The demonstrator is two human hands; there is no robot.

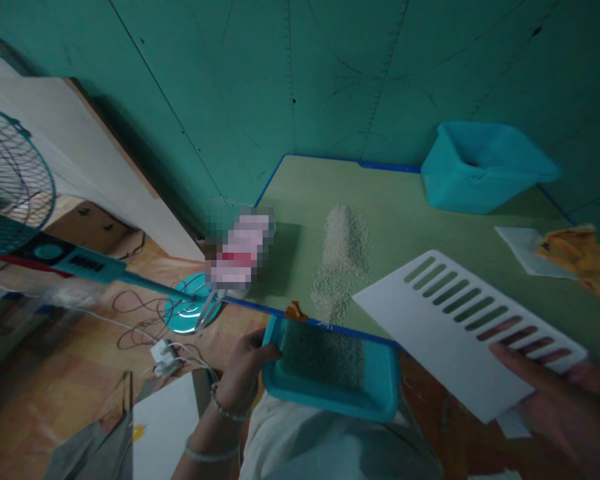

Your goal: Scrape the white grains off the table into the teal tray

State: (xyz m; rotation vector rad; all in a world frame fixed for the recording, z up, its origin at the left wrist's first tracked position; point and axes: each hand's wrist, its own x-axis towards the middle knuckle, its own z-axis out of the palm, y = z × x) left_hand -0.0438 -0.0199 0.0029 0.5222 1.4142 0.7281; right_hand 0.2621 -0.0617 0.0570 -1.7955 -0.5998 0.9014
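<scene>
The left hand point(245, 373) grips the tray point(330, 380) at the counter point(420, 227) edge; the grain heap point(343, 260) runs lengthwise straight toward it, the right hand point(565, 400) clamping a board point(450, 340) just right

Left hand point(245, 373) curls closed, wrist bent; right hand point(555, 400) clamps with fingers outstretched.

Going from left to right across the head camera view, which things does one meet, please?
Fan → left hand → blue tray → white slotted board → right hand. The grain pile and the blue bin overlap these, so I leave them out.
</scene>
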